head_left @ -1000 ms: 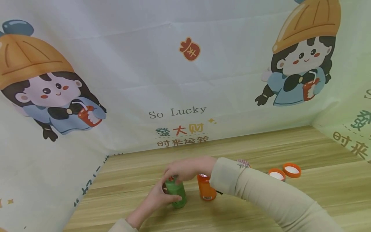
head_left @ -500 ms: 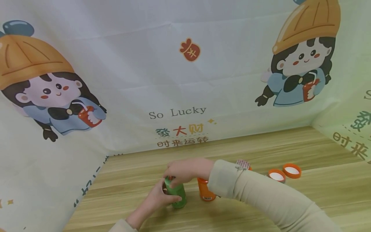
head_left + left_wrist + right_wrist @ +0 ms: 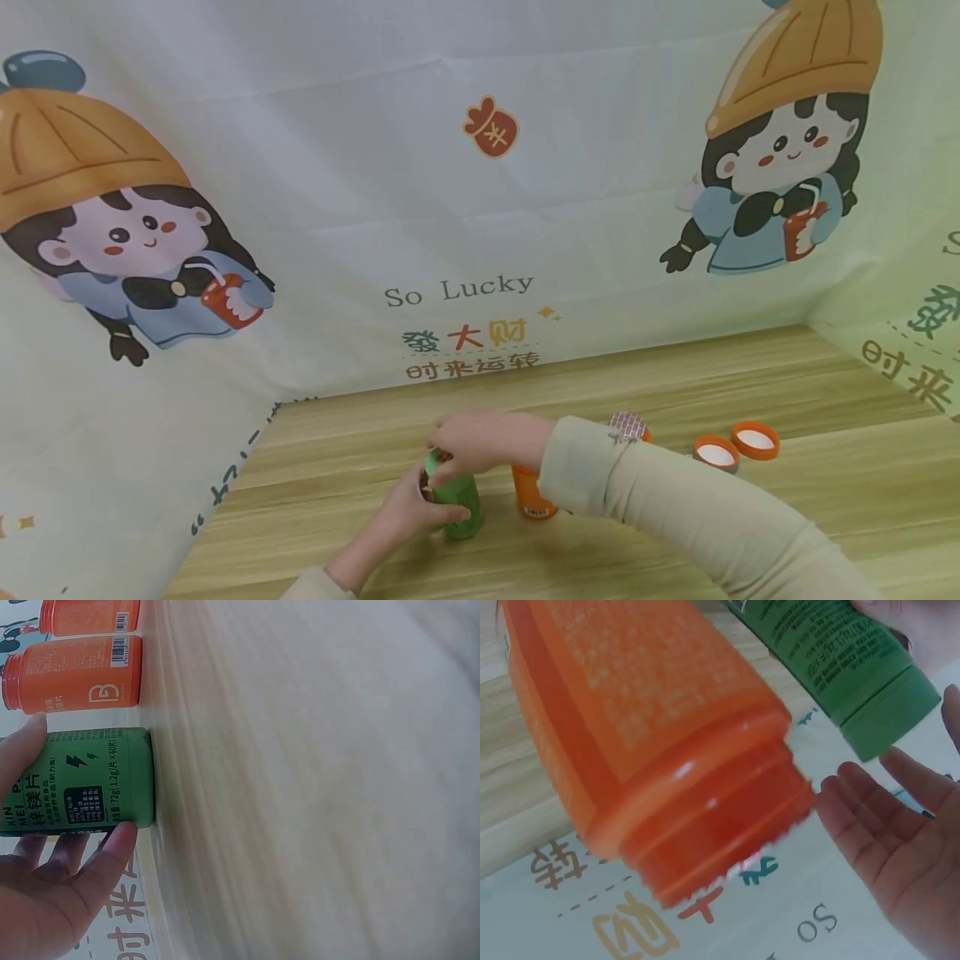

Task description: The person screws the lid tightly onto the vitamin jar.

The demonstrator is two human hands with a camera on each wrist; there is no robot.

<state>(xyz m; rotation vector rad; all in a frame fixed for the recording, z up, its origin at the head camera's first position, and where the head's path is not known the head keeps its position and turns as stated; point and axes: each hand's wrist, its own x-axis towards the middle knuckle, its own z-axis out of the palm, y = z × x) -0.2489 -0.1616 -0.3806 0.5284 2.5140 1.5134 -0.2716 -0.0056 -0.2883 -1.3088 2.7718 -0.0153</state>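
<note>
My left hand (image 3: 405, 508) grips a green bottle (image 3: 459, 508) that stands upright on the wooden table. In the left wrist view, thumb and fingers lie on opposite sides of the printed bottle. Over its top is my right hand (image 3: 483, 437), with fingertips right at the green cap (image 3: 892, 712). Its fingers (image 3: 862, 817) look loose and fairly straight in the right wrist view. Just right of the green bottle stands an orange bottle (image 3: 535, 496) without a lid, partly hidden behind the right wrist and sleeve.
Another orange bottle (image 3: 90, 616) stands beyond the first; its printed seal (image 3: 628, 425) shows past the sleeve. Two orange lids, a nearer lid (image 3: 716, 452) and a farther lid (image 3: 756, 440), lie inside up at the right. A printed cloth (image 3: 345, 167) hangs behind the table (image 3: 375, 433).
The right thumb has shifted leftward around the cap, and the hand has turned slightly. The left hand and the green bottle have stayed in place.
</note>
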